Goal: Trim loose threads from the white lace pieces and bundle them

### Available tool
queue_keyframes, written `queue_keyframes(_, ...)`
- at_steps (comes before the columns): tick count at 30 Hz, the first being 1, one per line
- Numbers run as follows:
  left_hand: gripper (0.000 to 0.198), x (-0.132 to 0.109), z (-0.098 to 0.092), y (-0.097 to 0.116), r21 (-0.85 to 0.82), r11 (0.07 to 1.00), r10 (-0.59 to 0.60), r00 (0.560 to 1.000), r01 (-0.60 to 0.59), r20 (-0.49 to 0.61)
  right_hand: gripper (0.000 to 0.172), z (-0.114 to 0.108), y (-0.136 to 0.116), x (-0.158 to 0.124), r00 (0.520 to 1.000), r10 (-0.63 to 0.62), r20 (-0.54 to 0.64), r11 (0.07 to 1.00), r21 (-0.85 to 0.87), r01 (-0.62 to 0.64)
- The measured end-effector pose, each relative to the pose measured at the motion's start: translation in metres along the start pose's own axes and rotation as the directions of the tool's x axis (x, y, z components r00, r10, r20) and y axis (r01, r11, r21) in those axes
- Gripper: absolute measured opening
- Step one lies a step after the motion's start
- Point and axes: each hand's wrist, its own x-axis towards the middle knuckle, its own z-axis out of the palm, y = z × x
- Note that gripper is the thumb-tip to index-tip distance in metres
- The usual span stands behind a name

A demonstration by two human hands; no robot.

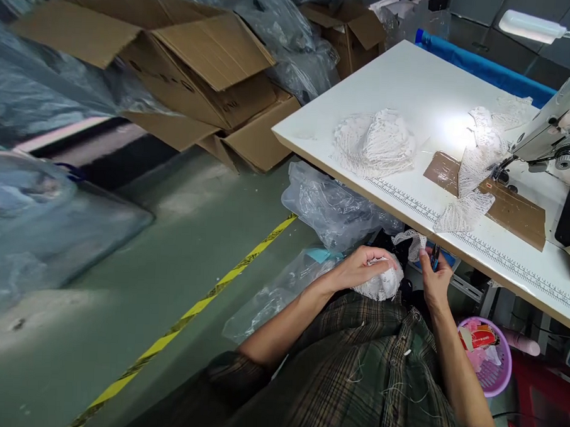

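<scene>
My left hand (365,267) is closed on a bunched piece of white lace (383,284) just above my lap. Close by, below the table edge, my right hand (436,280) grips small blue thread snips (435,258). A loose strip of white lace (413,244) reaches my right thumb. Up on the sewing table (390,79), a folded heap of white lace (377,142) lies to the left. A longer lace strip (473,165) runs beside the sewing machine (558,125) and over the brown plate (516,214).
A printed ruler (427,210) follows the table's front edge. Beneath hang clear plastic bags (332,203). A purple basket (499,380) with scraps stands at lower right, near a red stool (536,401). Open cardboard boxes (211,59) and yellow floor tape (190,313) are on the left.
</scene>
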Motion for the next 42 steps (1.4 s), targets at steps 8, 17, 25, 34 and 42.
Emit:
queue_keyframes(8, 0.033, 0.016, -0.006, 0.015, 0.055, 0.988, 0.151, 0.972, -0.143, -0.182, 0.045, 0.004, -0.009, -0.024, 0.998, 0.054, 0.041, 0.987, 0.151, -0.06)
queue_keyframes(17, 0.042, 0.039, 0.017, 0.014, -0.139, 0.922, 0.382, 0.91, -0.362, 0.161, 0.021, -0.022, -0.051, -0.079, 0.911, -0.324, 0.254, 0.943, 0.014, 0.332)
queue_keyframes(25, 0.042, 0.032, 0.022, 0.011, -0.215, 0.959, 0.228, 0.952, -0.184, 0.205, 0.022, -0.038, -0.047, -0.061, 0.921, -0.234, 0.313, 0.964, -0.046, 0.261)
queue_keyframes(34, 0.044, 0.021, 0.01, 0.021, 0.002, 0.992, 0.122, 0.983, -0.123, 0.137, 0.062, -0.035, -0.047, -0.019, 0.932, -0.081, 0.353, 0.925, -0.323, 0.202)
queue_keyframes(42, 0.042, 0.024, 0.008, 0.015, 0.014, 0.991, 0.13, 0.986, -0.132, 0.105, 0.066, -0.037, -0.039, -0.023, 0.947, -0.074, 0.312, 0.932, -0.316, 0.176)
